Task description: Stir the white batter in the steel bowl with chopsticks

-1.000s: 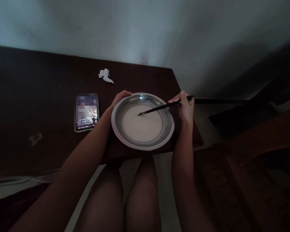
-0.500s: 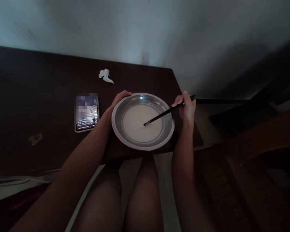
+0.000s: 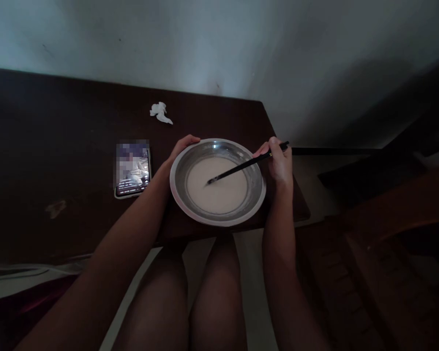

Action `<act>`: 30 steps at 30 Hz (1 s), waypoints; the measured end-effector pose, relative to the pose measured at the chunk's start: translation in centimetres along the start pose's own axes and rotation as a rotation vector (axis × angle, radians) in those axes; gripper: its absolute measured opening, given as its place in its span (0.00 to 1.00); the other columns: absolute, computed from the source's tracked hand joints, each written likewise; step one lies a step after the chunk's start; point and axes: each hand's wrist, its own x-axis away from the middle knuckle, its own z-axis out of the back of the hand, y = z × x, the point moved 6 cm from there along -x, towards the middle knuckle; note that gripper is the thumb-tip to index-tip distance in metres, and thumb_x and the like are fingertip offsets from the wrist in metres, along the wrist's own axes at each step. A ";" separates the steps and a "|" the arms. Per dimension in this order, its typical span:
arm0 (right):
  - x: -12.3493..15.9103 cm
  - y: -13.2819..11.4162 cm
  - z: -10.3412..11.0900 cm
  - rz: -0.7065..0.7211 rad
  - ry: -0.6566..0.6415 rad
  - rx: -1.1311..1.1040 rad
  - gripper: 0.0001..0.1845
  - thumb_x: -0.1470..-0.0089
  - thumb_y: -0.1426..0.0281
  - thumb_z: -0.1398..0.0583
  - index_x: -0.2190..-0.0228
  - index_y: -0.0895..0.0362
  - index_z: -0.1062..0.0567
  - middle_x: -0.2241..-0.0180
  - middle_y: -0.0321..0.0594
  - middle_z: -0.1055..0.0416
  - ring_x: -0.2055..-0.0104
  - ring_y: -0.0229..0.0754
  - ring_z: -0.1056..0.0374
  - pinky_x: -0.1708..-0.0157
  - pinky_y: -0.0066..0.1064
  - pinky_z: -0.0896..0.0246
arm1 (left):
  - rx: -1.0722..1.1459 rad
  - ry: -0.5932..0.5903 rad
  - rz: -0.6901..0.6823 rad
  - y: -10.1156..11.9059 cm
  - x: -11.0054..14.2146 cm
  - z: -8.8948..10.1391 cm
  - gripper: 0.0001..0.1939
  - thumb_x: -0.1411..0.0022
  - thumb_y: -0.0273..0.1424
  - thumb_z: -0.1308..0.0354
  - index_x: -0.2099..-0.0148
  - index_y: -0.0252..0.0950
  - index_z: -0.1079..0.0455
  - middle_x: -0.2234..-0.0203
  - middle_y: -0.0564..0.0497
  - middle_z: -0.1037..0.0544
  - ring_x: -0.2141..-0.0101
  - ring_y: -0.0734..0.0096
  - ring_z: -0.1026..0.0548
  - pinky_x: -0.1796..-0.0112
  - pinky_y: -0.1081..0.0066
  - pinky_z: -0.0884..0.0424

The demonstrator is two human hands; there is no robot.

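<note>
A wide steel bowl (image 3: 179, 195) stands near the front edge of the table, with a pale, creamy liquid (image 3: 219, 197) in its bottom. My left hand (image 3: 183, 146) grips the bowl's far left rim; most of its fingers are hidden under the bowl's side. Dark chopsticks (image 3: 241, 165) are held by my right hand (image 3: 279, 158), whose fingers are wrapped round their upper end, to the right of the bowl. The chopsticks slant down to the left, and their tips dip into the liquid left of its middle.
On the dark wooden table (image 3: 76, 141), a phone (image 3: 133, 170) with a lit screen lies left of the bowl. A crumpled white tissue (image 3: 161, 112) is farther back. The pale wall (image 3: 190, 44) borders the table's far side. Wooden furniture (image 3: 388, 219) stands at the right.
My right hand has moved slightly left, and the chopstick tips have shifted left and a little up through the liquid. My left hand keeps its grip on the bowl.
</note>
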 end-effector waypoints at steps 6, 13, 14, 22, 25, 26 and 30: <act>0.0 0.0 0.9 0.033 0.127 -0.017 0.31 0.42 0.44 0.41 0.84 0.51 0.34 0.86 0.30 0.36 0.80 0.37 0.33 0.69 0.36 0.31 | 0.040 -0.016 0.030 -0.1 0.0 -0.1 0.18 0.35 0.35 0.49 0.75 0.37 0.29 0.84 0.52 0.26 0.81 0.72 0.30 0.74 0.72 0.31; 0.0 -0.2 0.5 0.030 0.111 0.032 0.29 0.41 0.44 0.42 0.82 0.52 0.31 0.84 0.32 0.32 0.76 0.39 0.28 0.67 0.36 0.31 | 0.022 -0.011 0.003 0.1 -0.1 -0.2 0.16 0.36 0.35 0.47 0.76 0.39 0.31 0.85 0.53 0.26 0.83 0.71 0.30 0.75 0.71 0.30; 0.0 -0.3 0.7 0.038 0.142 0.023 0.30 0.41 0.43 0.43 0.83 0.52 0.32 0.85 0.31 0.33 0.78 0.38 0.29 0.67 0.36 0.31 | 0.021 -0.004 0.006 0.0 -0.1 -0.1 0.16 0.36 0.36 0.47 0.76 0.39 0.31 0.84 0.53 0.26 0.83 0.71 0.30 0.75 0.71 0.30; 0.0 -0.2 0.0 0.038 0.045 -0.029 0.28 0.42 0.45 0.39 0.82 0.52 0.30 0.84 0.30 0.32 0.78 0.37 0.30 0.67 0.34 0.31 | 0.035 0.007 -0.016 0.2 -0.2 0.0 0.16 0.36 0.34 0.47 0.76 0.38 0.30 0.84 0.53 0.26 0.82 0.72 0.30 0.74 0.72 0.31; 0.0 -0.4 0.7 0.062 0.135 -0.026 0.30 0.41 0.45 0.41 0.84 0.52 0.32 0.86 0.29 0.35 0.80 0.36 0.32 0.67 0.34 0.32 | 0.035 0.005 -0.008 0.1 0.0 0.0 0.15 0.37 0.35 0.46 0.76 0.39 0.30 0.85 0.53 0.26 0.82 0.71 0.30 0.74 0.71 0.30; 0.0 -0.3 0.6 0.050 0.115 -0.029 0.31 0.41 0.44 0.41 0.85 0.52 0.33 0.86 0.30 0.35 0.80 0.36 0.33 0.68 0.34 0.32 | 0.033 0.005 -0.004 0.1 0.1 -0.1 0.15 0.38 0.35 0.46 0.76 0.39 0.30 0.85 0.53 0.26 0.82 0.71 0.30 0.74 0.70 0.31; 0.0 0.1 -0.5 -0.016 -0.033 -0.004 0.29 0.44 0.43 0.40 0.83 0.52 0.30 0.84 0.31 0.31 0.78 0.37 0.30 0.67 0.34 0.32 | 0.035 -0.020 0.001 0.1 0.3 -0.4 0.14 0.38 0.34 0.47 0.75 0.38 0.30 0.84 0.53 0.26 0.82 0.71 0.30 0.74 0.70 0.30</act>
